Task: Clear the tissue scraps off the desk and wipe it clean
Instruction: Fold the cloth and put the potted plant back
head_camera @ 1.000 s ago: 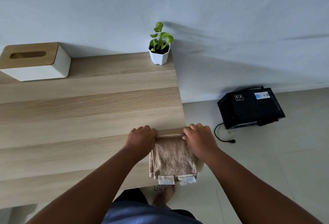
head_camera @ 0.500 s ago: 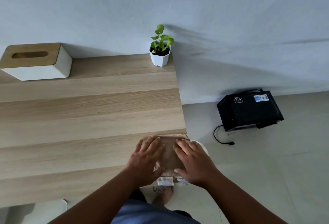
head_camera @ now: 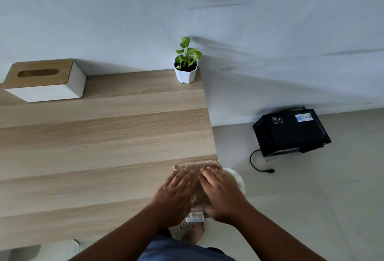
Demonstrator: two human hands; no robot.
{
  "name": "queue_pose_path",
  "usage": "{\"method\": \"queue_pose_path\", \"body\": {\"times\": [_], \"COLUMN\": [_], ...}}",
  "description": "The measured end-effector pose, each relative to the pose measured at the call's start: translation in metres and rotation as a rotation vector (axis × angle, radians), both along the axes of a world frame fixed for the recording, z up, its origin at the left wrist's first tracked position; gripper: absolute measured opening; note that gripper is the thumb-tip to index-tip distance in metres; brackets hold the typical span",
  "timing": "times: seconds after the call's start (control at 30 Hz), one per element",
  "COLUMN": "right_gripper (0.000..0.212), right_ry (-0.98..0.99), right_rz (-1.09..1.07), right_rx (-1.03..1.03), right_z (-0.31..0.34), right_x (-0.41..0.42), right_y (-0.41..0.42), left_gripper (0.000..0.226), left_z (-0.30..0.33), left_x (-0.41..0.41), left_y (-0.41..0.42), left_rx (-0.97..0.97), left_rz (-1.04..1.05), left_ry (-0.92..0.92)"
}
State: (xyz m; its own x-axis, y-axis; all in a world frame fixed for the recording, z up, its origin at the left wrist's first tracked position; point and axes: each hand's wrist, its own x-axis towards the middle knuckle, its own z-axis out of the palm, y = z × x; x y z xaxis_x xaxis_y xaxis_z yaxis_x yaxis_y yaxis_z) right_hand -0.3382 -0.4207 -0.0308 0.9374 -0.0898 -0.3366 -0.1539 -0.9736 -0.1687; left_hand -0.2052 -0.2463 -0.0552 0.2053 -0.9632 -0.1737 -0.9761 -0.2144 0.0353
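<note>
**Folded towel pressed flat at the desk's right front corner**

A folded beige towel (head_camera: pixel 197 169) is laid at the near right corner of a light wooden desk (head_camera: pixel 104 146), with its far edge square to the desk's right side. Two small white labels (head_camera: pixel 194 217) are seen hanging from its near end, over the desk's front edge. The towel is covered by both hands, placed side by side. The left hand (head_camera: pixel 173 196) is spread flat on the towel's left part, fingers straight and pointing away from the person. The right hand (head_camera: pixel 223 192) is spread flat on the right part, fingers likewise straight; nothing is gripped by either hand. The fingertips are slightly blurred.

Just past the desk's right edge, partly hidden under the right hand, the rim of a round white container (head_camera: pixel 239 179) is seen lower down; what it is cannot be told. At the far left of the desk a white tissue box with a wooden lid (head_camera: pixel 45 80) is placed against the wall. At the far right corner a small green plant in a white faceted pot (head_camera: pixel 186 67) is stood. On the tiled floor to the right, a black box-shaped appliance (head_camera: pixel 291 132) is set by the wall, with its black cord and plug (head_camera: pixel 261 167) lying loose beside it. A bare foot (head_camera: pixel 193 234) is seen below the desk edge.
</note>
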Motion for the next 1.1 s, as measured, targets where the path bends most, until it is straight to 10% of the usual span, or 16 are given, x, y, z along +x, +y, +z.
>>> {"method": "queue_pose_path", "body": {"times": [0.7, 1.1], "right_gripper": [0.092, 0.047], "right_ry": [0.058, -0.124], "right_rz": [-0.045, -0.301], "right_rx": [0.119, 0.255], "right_z": [-0.015, -0.011], "right_x": [0.009, 0.042], "right_y": [-0.007, -0.007], "left_gripper": [0.050, 0.056], "left_z": [-0.007, 0.008], "left_x": [0.021, 0.055], "left_y": [0.024, 0.055], "left_rx": [0.007, -0.059], "left_rz": [-0.117, 0.106], "left_ry": [0.076, 0.170]}}
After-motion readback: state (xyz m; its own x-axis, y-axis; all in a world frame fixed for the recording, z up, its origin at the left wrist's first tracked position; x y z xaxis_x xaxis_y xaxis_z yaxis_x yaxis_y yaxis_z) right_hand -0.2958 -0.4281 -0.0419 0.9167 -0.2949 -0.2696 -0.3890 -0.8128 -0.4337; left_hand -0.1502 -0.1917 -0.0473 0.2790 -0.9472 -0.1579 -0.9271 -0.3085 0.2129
